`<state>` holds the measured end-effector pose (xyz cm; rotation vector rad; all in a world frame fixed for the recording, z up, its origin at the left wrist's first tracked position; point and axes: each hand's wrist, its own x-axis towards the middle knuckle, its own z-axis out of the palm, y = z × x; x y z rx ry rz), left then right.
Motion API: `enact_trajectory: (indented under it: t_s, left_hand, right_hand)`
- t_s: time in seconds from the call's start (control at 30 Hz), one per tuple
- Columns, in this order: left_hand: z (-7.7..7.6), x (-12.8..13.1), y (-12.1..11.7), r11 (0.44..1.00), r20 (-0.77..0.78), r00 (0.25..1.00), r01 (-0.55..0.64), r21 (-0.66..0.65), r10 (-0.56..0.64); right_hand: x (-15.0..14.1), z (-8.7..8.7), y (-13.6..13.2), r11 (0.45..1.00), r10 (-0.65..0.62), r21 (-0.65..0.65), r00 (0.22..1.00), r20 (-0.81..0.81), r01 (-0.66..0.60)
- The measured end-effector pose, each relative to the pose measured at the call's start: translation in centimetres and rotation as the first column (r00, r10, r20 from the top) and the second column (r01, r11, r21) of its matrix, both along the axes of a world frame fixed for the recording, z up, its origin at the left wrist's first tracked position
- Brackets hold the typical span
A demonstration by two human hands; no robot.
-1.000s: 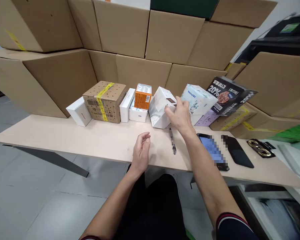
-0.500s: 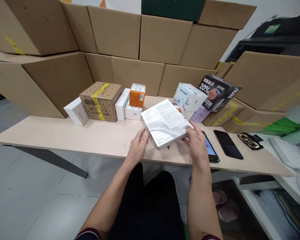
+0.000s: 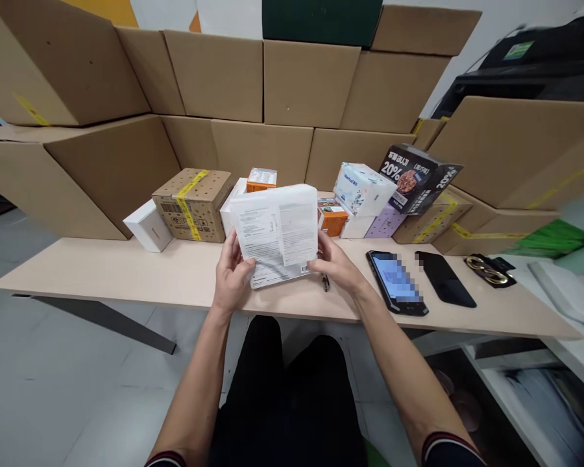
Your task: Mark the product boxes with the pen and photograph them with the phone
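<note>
The person has a flat white printed box (image 3: pixel 285 227) up over the near part of the table (image 3: pixel 126 272), the left hand (image 3: pixel 231 275) curled round its lower left side and the right hand (image 3: pixel 338 263) round its lower right, both thumbs on the front. I'd say the step in hand is looking over that printed face, though the print is too fine to read from where I stand. Turning it would call for an even grip, mindful of the pen end (image 3: pixel 326 283) below the right hand.
</note>
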<state>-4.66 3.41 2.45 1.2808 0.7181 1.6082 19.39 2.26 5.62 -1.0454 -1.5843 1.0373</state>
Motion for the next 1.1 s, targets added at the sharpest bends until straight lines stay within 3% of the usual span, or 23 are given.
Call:
enact_trajectory:
  t_s: [0.13,0.3,0.5,0.77,1.1]
  left_hand:
    - [-0.3,-0.4,0.0,1.000,-0.054,0.998,-0.015,-0.027,0.013]
    - [-0.3,0.0,-0.5,0.997,-0.176,0.984,-0.018,-0.080,0.004]
    - [-0.5,-0.5,-0.5,0.990,-0.180,0.983,0.022,-0.140,-0.047]
    - [-0.3,-0.7,-0.6,0.993,-0.233,0.970,0.040,-0.114,-0.065]
    - [-1.2,-1.1,-0.3,0.994,-0.260,0.961,0.076,-0.085,-0.095]
  right_hand:
    - [-0.5,-0.7,1.2,0.998,0.060,-0.006,0.990,0.125,-0.060]
    - [-0.6,-1.8,0.5,0.998,-0.036,0.057,0.972,0.232,0.023]
    - [-0.2,-2.1,0.0,0.990,-0.127,0.107,0.930,0.344,0.095]
    - [-0.2,-3.0,0.2,0.991,-0.102,0.107,0.956,0.274,0.076]
    - [-0.2,-2.3,-0.2,0.989,-0.114,0.123,0.945,0.307,0.080]
